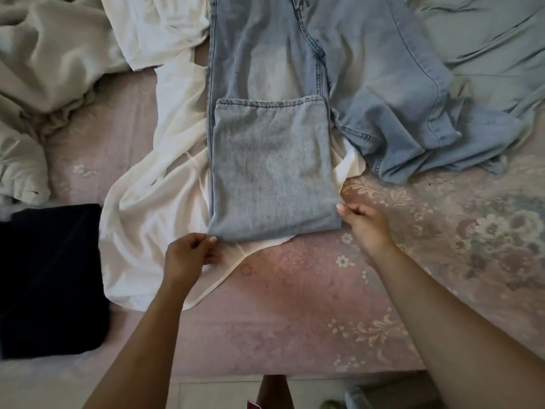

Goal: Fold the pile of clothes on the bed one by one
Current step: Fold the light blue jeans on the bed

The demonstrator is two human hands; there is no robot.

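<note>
At the near edge of the floral bed sheet, the left hand and right hand each pinch a near corner of the light-blue jeans, whose leg end is folded up once. Beside them lies a folded dark garment; beneath and beyond, a white garment, beige clothes and pale-green fabric look unfolded, so most work remains.

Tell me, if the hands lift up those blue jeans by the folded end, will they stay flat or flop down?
Probably flop. The jeans are soft cloth: the unfolded part lies wrinkled across the bed. The left hand and right hand pinch only the two near corners, so the middle would likely sag. The denim looks thick, so perhaps heavier than the white garment underneath.
</note>
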